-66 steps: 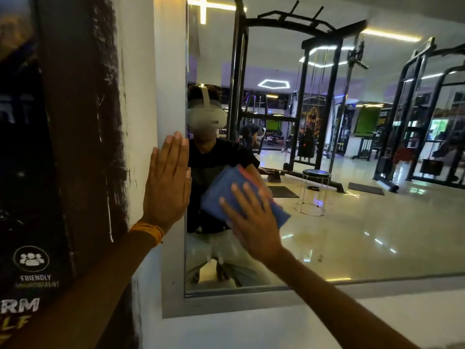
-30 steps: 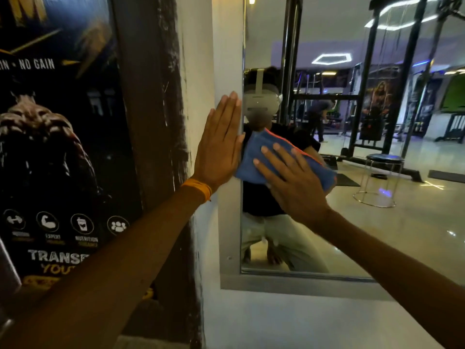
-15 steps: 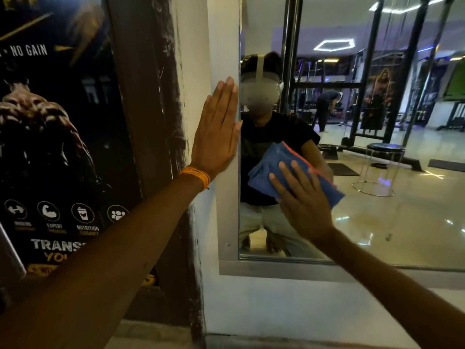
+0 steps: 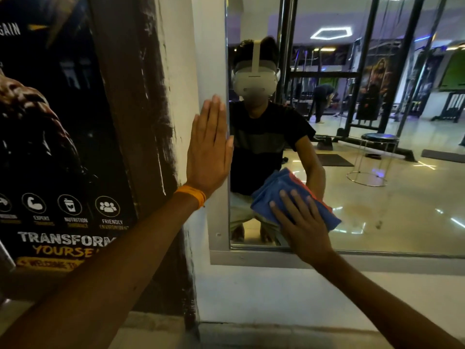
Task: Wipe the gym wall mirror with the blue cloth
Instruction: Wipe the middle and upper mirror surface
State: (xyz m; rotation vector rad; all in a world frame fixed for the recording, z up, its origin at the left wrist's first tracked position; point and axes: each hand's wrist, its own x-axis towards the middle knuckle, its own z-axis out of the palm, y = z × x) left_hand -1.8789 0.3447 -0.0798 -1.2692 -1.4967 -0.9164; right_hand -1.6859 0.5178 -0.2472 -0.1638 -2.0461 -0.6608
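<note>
The wall mirror (image 4: 377,210) fills the right of the view in a grey frame. A folded blue cloth (image 4: 274,195) with an orange edge lies flat against the glass near the mirror's lower left corner. My right hand (image 4: 302,227) presses on the cloth with straight, spread fingers. My left hand (image 4: 210,147) rests flat on the mirror's left frame, fingers straight and together, an orange band on the wrist. The glass reflects a crouching person wearing a white headset.
A dark gym poster (image 4: 57,147) covers the wall to the left. Below the mirror frame (image 4: 377,260) runs a white wall down to the floor. Reflected in the glass are black gym racks and a round stool (image 4: 377,152).
My right hand has slid the cloth downward on the glass, from chest height toward the mirror's bottom left corner. My left hand has stayed flat on the frame.
</note>
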